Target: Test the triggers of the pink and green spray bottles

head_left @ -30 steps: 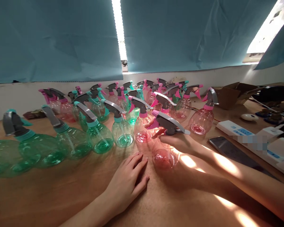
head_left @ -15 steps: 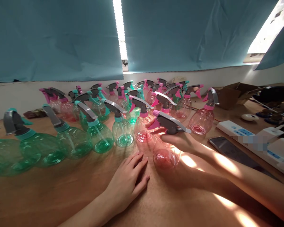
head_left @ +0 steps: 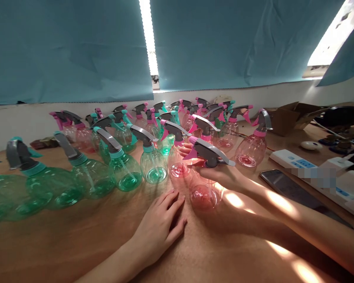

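Observation:
Closest to me on the right stands a clear pink spray bottle [head_left: 205,196] with a grey and pink trigger head. My right hand [head_left: 222,175] is closed around its neck below the head, with fingertips showing on the far side; the head hides part of the hand. Flat on the tabletop rests my left hand [head_left: 159,222], fingers stretched out, holding nothing, just left of that bottle. Another pink spray bottle [head_left: 178,169] stands right behind the held one. A row of green spray bottles [head_left: 125,177] with turquoise collars runs to the left.
Several more pink and green bottles crowd the back of the wooden table. To the right are a pink bottle [head_left: 250,151], a phone [head_left: 295,192], a white power strip [head_left: 292,160], a white mouse [head_left: 311,146] and an open cardboard box [head_left: 286,120]. A teal curtain [head_left: 76,51] hangs behind.
The held pink bottle has shifted very slightly to the left, and the right hand's fingers have moved a little on it. My left hand stays in place.

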Demonstrator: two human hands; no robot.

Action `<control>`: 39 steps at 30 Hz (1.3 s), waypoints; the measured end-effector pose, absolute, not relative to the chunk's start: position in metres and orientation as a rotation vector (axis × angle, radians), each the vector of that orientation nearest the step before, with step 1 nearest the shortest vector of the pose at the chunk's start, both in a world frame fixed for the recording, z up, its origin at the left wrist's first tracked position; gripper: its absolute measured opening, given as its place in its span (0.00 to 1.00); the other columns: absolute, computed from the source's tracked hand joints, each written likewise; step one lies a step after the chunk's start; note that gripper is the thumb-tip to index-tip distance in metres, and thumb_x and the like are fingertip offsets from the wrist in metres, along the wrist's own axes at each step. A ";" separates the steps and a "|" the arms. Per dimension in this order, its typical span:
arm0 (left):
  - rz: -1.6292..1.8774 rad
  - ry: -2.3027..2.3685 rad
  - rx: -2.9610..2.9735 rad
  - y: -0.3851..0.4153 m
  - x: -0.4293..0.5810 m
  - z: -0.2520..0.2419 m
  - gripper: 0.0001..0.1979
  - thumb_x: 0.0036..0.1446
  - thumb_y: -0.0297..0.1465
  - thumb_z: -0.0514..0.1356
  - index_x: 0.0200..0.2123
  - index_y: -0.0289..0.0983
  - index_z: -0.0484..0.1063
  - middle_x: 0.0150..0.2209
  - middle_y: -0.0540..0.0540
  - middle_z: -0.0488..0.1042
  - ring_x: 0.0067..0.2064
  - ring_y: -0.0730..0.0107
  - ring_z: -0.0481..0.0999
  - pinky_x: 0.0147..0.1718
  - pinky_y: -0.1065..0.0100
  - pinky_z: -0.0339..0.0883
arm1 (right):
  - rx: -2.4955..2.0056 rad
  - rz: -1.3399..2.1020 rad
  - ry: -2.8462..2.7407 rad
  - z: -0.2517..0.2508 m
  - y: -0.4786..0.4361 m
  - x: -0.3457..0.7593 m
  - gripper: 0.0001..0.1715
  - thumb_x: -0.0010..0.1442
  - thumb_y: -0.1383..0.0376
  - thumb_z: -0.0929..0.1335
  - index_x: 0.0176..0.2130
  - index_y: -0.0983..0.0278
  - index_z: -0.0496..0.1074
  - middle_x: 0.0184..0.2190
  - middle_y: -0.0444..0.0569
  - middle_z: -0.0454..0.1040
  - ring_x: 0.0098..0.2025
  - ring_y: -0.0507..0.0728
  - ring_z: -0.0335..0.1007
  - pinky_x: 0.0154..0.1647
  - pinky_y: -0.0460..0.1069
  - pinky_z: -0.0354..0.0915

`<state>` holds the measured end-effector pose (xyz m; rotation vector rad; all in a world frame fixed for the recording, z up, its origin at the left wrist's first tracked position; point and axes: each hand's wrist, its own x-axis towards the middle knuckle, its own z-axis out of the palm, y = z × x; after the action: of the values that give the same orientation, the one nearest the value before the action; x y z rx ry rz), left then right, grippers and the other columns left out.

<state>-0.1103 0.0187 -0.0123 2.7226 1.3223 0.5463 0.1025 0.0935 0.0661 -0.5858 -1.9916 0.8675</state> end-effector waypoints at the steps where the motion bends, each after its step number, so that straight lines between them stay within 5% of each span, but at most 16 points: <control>1: 0.547 1.322 2.722 0.019 -0.110 -0.012 0.22 0.66 0.37 0.53 0.60 0.36 0.64 0.60 0.37 0.66 0.62 0.50 0.63 0.58 0.49 0.62 | -0.592 0.862 -1.989 0.065 0.093 0.103 0.19 0.65 0.60 0.67 0.54 0.65 0.67 0.52 0.53 0.70 0.48 0.59 0.71 0.47 0.58 0.70; 7: 0.552 1.318 2.720 0.019 -0.111 -0.012 0.22 0.66 0.37 0.53 0.60 0.35 0.64 0.60 0.37 0.66 0.62 0.50 0.63 0.58 0.48 0.62 | -0.638 0.823 -1.982 0.057 0.089 0.119 0.18 0.65 0.57 0.66 0.52 0.60 0.69 0.53 0.52 0.70 0.50 0.59 0.70 0.50 0.59 0.70; 12: 0.584 1.317 2.714 0.019 -0.111 -0.013 0.22 0.65 0.37 0.53 0.60 0.37 0.65 0.60 0.38 0.66 0.62 0.50 0.63 0.57 0.48 0.63 | -0.691 0.782 -1.980 0.054 0.089 0.124 0.21 0.55 0.53 0.72 0.49 0.52 0.72 0.48 0.47 0.74 0.54 0.62 0.68 0.55 0.59 0.68; 24: 0.455 1.327 2.740 0.019 -0.108 -0.001 0.21 0.65 0.35 0.54 0.58 0.32 0.67 0.59 0.34 0.68 0.60 0.48 0.65 0.56 0.47 0.64 | -0.882 0.610 -1.937 0.058 0.073 0.121 0.38 0.53 0.55 0.74 0.60 0.52 0.63 0.41 0.45 0.74 0.40 0.57 0.68 0.41 0.55 0.70; 33: 0.505 1.324 2.767 0.019 -0.104 0.000 0.19 0.64 0.34 0.55 0.55 0.33 0.69 0.57 0.34 0.69 0.58 0.48 0.67 0.55 0.47 0.65 | -1.062 0.435 -1.887 0.065 0.060 0.139 0.24 0.53 0.54 0.74 0.47 0.61 0.72 0.40 0.49 0.75 0.42 0.61 0.72 0.43 0.56 0.68; 39: 0.463 1.310 2.802 0.017 -0.091 0.001 0.18 0.65 0.34 0.54 0.54 0.32 0.69 0.56 0.34 0.70 0.59 0.48 0.67 0.55 0.47 0.65 | -1.280 0.438 -1.771 0.062 0.069 0.183 0.24 0.50 0.52 0.75 0.43 0.62 0.74 0.37 0.51 0.79 0.41 0.66 0.76 0.44 0.62 0.70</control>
<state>-0.0912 0.0172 0.0007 2.8015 1.3097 0.4626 0.1829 0.0691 0.0620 -1.2798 -1.7705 0.4381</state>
